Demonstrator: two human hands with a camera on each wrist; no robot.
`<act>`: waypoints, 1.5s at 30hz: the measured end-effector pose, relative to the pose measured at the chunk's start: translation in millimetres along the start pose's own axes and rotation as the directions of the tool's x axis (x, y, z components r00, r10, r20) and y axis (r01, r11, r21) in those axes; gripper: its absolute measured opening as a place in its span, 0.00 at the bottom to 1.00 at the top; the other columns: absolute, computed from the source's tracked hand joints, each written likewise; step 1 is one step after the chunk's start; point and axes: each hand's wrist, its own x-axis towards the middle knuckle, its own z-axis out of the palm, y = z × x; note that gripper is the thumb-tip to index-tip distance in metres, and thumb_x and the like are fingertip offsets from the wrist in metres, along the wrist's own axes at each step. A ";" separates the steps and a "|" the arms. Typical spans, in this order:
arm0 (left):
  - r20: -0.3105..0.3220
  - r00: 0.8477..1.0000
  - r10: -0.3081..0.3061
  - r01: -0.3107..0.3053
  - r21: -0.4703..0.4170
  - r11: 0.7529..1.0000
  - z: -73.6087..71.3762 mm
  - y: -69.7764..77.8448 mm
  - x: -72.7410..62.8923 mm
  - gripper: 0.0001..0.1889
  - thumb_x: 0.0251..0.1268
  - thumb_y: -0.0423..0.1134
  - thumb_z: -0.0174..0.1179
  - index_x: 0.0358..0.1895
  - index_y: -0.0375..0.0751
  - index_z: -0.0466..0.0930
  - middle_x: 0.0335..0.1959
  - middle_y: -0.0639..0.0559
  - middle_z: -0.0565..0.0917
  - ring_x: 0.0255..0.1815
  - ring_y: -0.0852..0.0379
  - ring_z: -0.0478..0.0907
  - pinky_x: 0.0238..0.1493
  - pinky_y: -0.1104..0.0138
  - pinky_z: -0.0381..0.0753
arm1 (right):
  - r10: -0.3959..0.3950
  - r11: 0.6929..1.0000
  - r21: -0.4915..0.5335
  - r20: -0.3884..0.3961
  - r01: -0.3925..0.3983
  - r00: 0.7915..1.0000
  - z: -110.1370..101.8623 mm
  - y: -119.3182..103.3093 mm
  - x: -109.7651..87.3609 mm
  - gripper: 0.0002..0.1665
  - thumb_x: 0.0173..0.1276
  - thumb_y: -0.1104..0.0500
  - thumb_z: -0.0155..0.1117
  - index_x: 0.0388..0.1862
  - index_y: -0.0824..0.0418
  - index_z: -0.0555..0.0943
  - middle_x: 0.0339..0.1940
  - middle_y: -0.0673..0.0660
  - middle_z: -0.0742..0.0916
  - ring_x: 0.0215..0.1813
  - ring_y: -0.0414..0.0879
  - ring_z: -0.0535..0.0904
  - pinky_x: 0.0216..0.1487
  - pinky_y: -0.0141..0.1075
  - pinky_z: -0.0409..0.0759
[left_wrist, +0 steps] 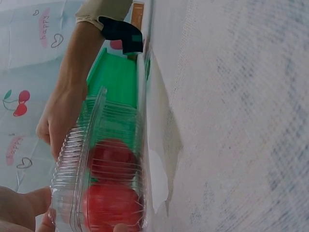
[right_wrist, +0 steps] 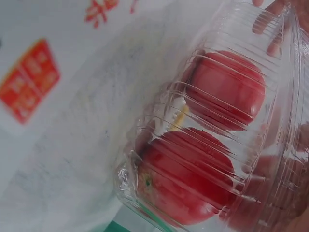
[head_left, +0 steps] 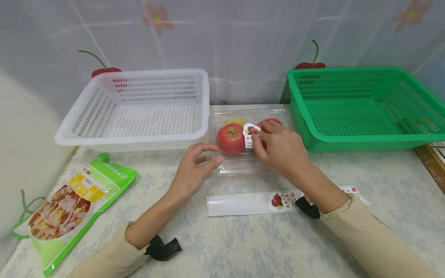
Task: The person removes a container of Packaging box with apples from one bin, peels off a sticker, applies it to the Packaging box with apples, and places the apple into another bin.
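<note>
A clear plastic clamshell box (head_left: 229,164) holds two red apples (head_left: 231,139), with something small and yellow behind the left one. A white sticker (head_left: 248,143) with a red fruit picture is at the middle of the lid. My right hand (head_left: 283,148) bends over the right half of the box and pinches the sticker's right edge between thumb and fingers. My left hand (head_left: 192,166) is at the box's front left corner, thumb and forefinger spread apart. In the left wrist view, fingers of the left hand (left_wrist: 19,208) reach the box's edge.
A strip of backing paper (head_left: 236,204) with more stickers lies in front of the box, partly under the right forearm. Behind stand a white basket (head_left: 132,139) at left and a green basket (head_left: 365,138) at right. A green food packet (head_left: 80,208) lies at left.
</note>
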 end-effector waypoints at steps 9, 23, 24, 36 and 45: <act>-0.001 1.000 0.011 -0.011 -0.033 0.999 3.2 1.1 0.0 0.14 0.65 0.39 0.66 0.52 0.44 0.81 0.63 0.51 0.68 0.60 0.45 0.71 0.49 0.53 0.81 | 0.038 0.998 -0.051 0.094 -0.033 0.995 -12.0 2.2 1.6 0.21 0.69 0.49 0.53 0.42 0.61 0.88 0.48 0.59 0.85 0.52 0.55 0.79 0.28 0.50 0.82; 0.000 1.000 -0.029 0.029 -0.048 0.998 0.9 1.2 -0.4 0.16 0.66 0.38 0.66 0.54 0.41 0.80 0.63 0.52 0.67 0.62 0.44 0.68 0.51 0.51 0.80 | 0.062 0.998 -0.014 0.263 -0.061 0.963 -7.5 8.8 8.0 0.30 0.71 0.46 0.51 0.63 0.61 0.79 0.52 0.64 0.76 0.56 0.59 0.68 0.52 0.50 0.73; 0.001 1.000 -0.028 0.028 -0.050 0.998 1.1 0.9 0.1 0.16 0.66 0.38 0.66 0.54 0.41 0.80 0.63 0.52 0.67 0.62 0.44 0.68 0.51 0.51 0.80 | 0.054 0.998 0.010 0.212 -0.057 0.976 -6.1 9.2 7.6 0.26 0.70 0.47 0.52 0.56 0.62 0.84 0.50 0.63 0.78 0.54 0.58 0.70 0.50 0.50 0.75; 0.011 1.000 -0.028 0.028 -0.028 0.999 1.6 3.2 -1.1 0.16 0.66 0.39 0.66 0.54 0.42 0.80 0.63 0.52 0.67 0.62 0.45 0.69 0.50 0.52 0.80 | 0.037 0.995 0.094 0.092 -0.046 0.995 -3.9 14.1 0.7 0.21 0.69 0.51 0.54 0.48 0.61 0.88 0.51 0.61 0.82 0.53 0.57 0.74 0.46 0.50 0.79; 0.006 1.000 -0.028 0.028 -0.015 1.000 -0.1 1.4 0.6 0.16 0.66 0.40 0.66 0.55 0.42 0.79 0.65 0.52 0.66 0.62 0.46 0.69 0.51 0.53 0.79 | 0.093 0.995 -0.007 0.393 -0.098 0.915 -9.1 11.8 12.8 0.34 0.72 0.38 0.48 0.74 0.47 0.69 0.60 0.66 0.69 0.62 0.62 0.60 0.59 0.56 0.67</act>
